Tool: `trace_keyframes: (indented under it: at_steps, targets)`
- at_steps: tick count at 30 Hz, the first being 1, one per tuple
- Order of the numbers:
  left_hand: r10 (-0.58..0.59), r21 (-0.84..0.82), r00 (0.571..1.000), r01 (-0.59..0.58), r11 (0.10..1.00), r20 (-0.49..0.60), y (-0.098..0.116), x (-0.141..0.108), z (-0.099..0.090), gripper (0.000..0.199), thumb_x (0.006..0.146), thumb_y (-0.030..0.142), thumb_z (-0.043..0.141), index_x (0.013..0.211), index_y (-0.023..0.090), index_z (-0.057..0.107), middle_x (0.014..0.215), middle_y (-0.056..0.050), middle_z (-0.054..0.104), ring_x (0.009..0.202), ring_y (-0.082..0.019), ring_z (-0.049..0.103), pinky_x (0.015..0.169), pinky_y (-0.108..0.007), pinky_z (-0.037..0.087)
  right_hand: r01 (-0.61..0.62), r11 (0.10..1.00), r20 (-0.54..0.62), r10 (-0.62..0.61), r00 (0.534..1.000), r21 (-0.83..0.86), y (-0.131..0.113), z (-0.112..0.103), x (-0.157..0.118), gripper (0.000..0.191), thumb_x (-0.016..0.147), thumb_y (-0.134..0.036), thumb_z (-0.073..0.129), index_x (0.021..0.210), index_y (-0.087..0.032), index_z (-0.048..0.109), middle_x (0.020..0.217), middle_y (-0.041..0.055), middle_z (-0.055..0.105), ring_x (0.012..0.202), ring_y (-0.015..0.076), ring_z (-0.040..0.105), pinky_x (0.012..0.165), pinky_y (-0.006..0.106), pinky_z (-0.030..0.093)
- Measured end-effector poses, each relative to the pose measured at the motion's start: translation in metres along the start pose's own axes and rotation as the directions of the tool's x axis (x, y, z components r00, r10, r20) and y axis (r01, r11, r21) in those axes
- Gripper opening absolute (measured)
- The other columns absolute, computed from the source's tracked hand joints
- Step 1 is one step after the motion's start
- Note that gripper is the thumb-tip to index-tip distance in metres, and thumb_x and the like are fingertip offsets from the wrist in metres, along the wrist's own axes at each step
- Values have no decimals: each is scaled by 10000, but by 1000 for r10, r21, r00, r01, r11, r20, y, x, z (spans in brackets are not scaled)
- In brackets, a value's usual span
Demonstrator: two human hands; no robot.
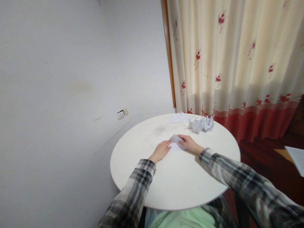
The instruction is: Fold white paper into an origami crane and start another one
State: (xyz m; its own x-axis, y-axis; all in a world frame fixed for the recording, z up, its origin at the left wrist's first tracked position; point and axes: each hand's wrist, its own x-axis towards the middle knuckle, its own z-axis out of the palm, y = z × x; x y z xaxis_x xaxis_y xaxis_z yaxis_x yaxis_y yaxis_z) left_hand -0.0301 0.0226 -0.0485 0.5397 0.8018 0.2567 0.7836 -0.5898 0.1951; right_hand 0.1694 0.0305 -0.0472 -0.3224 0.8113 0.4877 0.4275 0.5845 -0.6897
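A small sheet of white paper (175,146) lies on the round white table, its upper part folded and slightly raised. My left hand (162,150) is at the paper's left edge, with fingers and thumb closed on that side. From the right, my right hand (188,143) grips the opposite edge, thumb and fingers pinching the folded part. Beyond it stands a cluster of folded white paper pieces (201,124) with pointed tips, resembling paper cranes. Flat sheets of white paper (178,118) lie near the table's far edge.
The round white table (133,158) reaches close to a pale wall (71,95) with a socket (120,115). A patterned curtain (228,57) hangs behind it. At the far right, a white sheet-like object (296,158) sits above the dark red floor (256,158).
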Motion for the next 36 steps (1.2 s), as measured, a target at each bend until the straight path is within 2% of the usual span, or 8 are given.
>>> trace_keyframes:
  at_steps: [3,7,13,16,19,26,33,36]
  targets:
    - [17,10,1000,-17,1000,-17,-1,1,0,388,839,313,327,1183,186,456,1281,-37,425,1183,-149,351,1008,-302,238,-4,989,90,-9,996,148,-8,1,-3,339,709,-238,502,1020,-142,594,1030,56,610,907,191,548,810,307,412]
    - [22,3,1000,-22,1000,-20,1,0,-1,358,832,294,339,1144,198,487,1225,-35,483,1145,-158,393,995,-312,261,-58,966,205,6,979,251,-15,1,-7,404,728,-374,513,1049,-138,580,1010,71,613,814,172,570,739,298,439]
    - [-48,-18,998,48,999,-29,0,1,-1,405,802,258,380,1192,165,437,1245,-55,461,1149,-165,393,992,-309,270,-10,964,251,-60,966,266,-22,-3,-8,398,716,-425,524,1008,-170,613,1061,65,596,955,189,533,871,329,381]
    - [-13,-10,1000,13,1000,-22,-2,2,0,406,793,236,385,1191,179,441,1264,-36,443,1171,-157,366,1010,-304,246,-30,976,253,-26,967,217,-23,-4,-8,373,698,-421,548,968,-177,633,1060,63,597,965,190,535,894,326,369]
    - [3,12,1000,-2,1000,-20,-4,3,2,408,794,247,385,1192,175,438,1278,-40,428,1180,-156,356,1014,-299,239,-6,980,240,-43,970,199,-20,-3,-8,346,696,-407,557,934,-173,645,1061,66,596,962,184,539,901,317,364]
    - [-40,51,997,43,998,-68,-8,2,7,420,834,227,267,1214,110,404,1273,-77,429,1173,-141,364,1004,-285,251,31,981,228,-75,971,189,-10,2,-6,272,698,-316,562,897,-151,649,1044,70,602,939,168,549,893,301,373]
    - [-70,21,995,71,997,-75,-7,2,5,432,816,207,275,1217,113,406,1264,-69,440,1159,-141,382,1003,-268,254,16,991,225,-46,973,135,-10,3,-6,247,676,-200,543,899,-159,642,1009,53,616,894,164,558,865,290,387]
    - [-71,20,995,72,997,-70,-7,2,4,429,804,192,293,1210,125,414,1262,-65,443,1153,-143,388,998,-274,264,15,995,199,-34,979,98,-9,3,-6,265,701,-208,512,935,-150,624,963,50,628,845,163,560,811,285,406]
